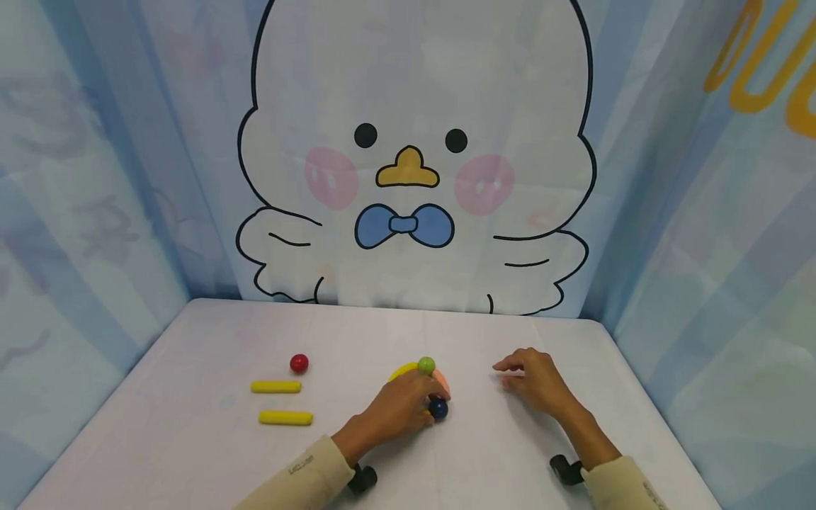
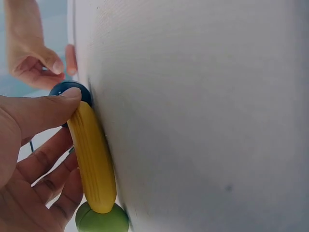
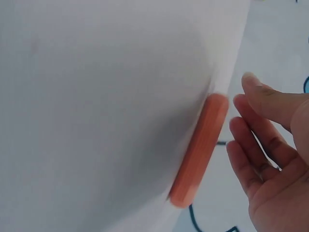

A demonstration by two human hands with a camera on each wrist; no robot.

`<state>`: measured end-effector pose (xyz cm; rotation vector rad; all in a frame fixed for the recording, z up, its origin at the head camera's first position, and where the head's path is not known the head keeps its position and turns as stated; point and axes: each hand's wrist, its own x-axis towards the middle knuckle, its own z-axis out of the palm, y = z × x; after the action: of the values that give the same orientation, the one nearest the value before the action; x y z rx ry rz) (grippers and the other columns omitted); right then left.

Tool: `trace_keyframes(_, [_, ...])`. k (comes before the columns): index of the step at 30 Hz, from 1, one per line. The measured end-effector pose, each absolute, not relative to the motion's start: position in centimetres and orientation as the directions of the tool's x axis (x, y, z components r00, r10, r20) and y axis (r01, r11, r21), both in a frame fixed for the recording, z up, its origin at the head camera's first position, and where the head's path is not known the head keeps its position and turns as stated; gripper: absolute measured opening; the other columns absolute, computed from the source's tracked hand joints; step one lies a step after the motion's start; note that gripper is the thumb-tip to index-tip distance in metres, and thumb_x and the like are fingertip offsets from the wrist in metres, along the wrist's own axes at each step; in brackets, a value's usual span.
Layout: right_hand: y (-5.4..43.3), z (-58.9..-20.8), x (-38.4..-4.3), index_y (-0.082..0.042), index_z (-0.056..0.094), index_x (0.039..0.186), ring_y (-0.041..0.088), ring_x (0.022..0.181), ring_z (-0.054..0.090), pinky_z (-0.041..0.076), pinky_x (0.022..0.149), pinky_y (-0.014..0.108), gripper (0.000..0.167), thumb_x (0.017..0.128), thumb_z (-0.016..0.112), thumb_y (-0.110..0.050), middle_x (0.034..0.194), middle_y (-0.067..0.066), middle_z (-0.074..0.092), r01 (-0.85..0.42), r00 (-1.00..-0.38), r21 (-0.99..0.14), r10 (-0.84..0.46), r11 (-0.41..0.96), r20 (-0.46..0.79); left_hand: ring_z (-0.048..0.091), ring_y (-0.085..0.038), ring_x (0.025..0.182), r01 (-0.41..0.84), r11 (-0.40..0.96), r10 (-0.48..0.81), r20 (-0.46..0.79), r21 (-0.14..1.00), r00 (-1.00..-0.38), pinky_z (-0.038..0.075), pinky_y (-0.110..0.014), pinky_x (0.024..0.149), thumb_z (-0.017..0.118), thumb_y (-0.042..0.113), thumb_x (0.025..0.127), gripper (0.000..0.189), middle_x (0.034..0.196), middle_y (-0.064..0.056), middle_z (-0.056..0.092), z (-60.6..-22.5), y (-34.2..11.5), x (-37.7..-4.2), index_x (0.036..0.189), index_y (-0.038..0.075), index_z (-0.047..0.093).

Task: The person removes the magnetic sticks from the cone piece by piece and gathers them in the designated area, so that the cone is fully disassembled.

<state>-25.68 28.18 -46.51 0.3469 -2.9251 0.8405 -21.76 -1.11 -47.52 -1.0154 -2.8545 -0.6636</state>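
My left hand (image 1: 408, 404) pinches a dark blue ball (image 1: 438, 408), its thumb lying where the ball meets the end of a yellow stick (image 2: 94, 159). That stick's other end meets a green ball (image 2: 102, 218). In the head view the green ball (image 1: 426, 365) sits just beyond the left hand, between a curved yellow piece (image 1: 403, 370) and an orange stick (image 1: 442, 381). The left hand partly hides these pieces. To the right, my right hand (image 1: 535, 381) holds nothing, its fingers loosely bent. The right wrist view shows the orange stick (image 3: 199, 151) in front of its fingertips, apart from them.
On the left side of the white table (image 1: 191, 453) lie a red ball (image 1: 299, 364) and two yellow sticks (image 1: 276, 387). Printed curtains stand at the back and both sides. A black wrist device (image 1: 363, 479) shows by each sleeve.
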Motion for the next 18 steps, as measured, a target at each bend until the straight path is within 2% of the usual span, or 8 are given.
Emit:
trace_keyframes(4, [26.5, -46.0, -25.1, -0.016, 0.084, 0.109, 0.024, 0.107, 0.068, 0.061, 0.096, 0.049, 0.024, 0.088, 0.085, -0.004, 0.107, 0.001, 0.077, -0.257, -0.966, -0.523, -0.215, 0.813, 0.141, 0.067, -0.007, 0.108, 0.583, 0.704, 0.578, 0.150, 0.405, -0.802, 0.055, -0.028, 0.097, 0.092, 0.015, 0.084, 0.039, 0.111, 0.009, 0.076, -47.4, -1.1, -21.8, 0.118, 0.023, 0.075])
trace_keyframes(7, [25.1, -45.8, -24.5, -0.020, 0.085, 0.108, 0.020, 0.106, 0.068, 0.061, 0.096, 0.048, 0.026, 0.087, 0.087, -0.006, 0.104, -0.004, 0.077, -0.294, -0.956, -0.528, -0.251, 0.797, 0.154, 0.066, -0.009, 0.109, 0.574, 0.720, 0.564, 0.152, 0.390, -0.812, 0.055, -0.032, 0.098, 0.093, 0.019, 0.083, 0.039, 0.109, 0.010, 0.077, -47.2, -1.3, -21.7, 0.118, 0.024, 0.074])
trace_keyframes(10, [23.8, -45.6, -23.9, -0.021, 0.084, 0.108, 0.017, 0.105, 0.068, 0.059, 0.097, 0.049, 0.027, 0.086, 0.088, -0.007, 0.103, -0.007, 0.076, -0.339, -0.940, -0.540, -0.301, 0.771, 0.160, 0.063, -0.010, 0.106, 0.566, 0.734, 0.545, 0.173, 0.376, -0.821, 0.052, -0.032, 0.096, 0.095, 0.024, 0.082, 0.039, 0.105, 0.012, 0.078, -47.1, -1.7, -21.6, 0.116, 0.024, 0.077])
trace_keyframes(13, [22.7, -45.7, -23.3, -0.022, 0.084, 0.108, 0.014, 0.104, 0.067, 0.059, 0.097, 0.048, 0.026, 0.086, 0.088, -0.010, 0.102, -0.008, 0.076, -0.377, -0.923, -0.553, -0.350, 0.743, 0.160, 0.056, -0.007, 0.099, 0.559, 0.744, 0.528, 0.191, 0.367, -0.828, 0.047, -0.029, 0.089, 0.095, 0.028, 0.081, 0.035, 0.102, 0.014, 0.078, -47.0, -2.3, -21.6, 0.112, 0.025, 0.080])
trace_keyframes(18, [21.3, -45.9, -22.6, -0.022, 0.084, 0.106, 0.012, 0.100, 0.067, 0.059, 0.092, 0.046, 0.026, 0.084, 0.089, -0.010, 0.101, -0.011, 0.077, -0.442, -0.890, -0.564, -0.421, 0.698, 0.176, 0.051, -0.007, 0.094, 0.557, 0.756, 0.522, 0.198, 0.344, -0.830, 0.041, -0.028, 0.084, 0.093, 0.033, 0.083, 0.025, 0.107, 0.013, 0.079, -47.0, -3.1, -21.7, 0.105, 0.028, 0.083])
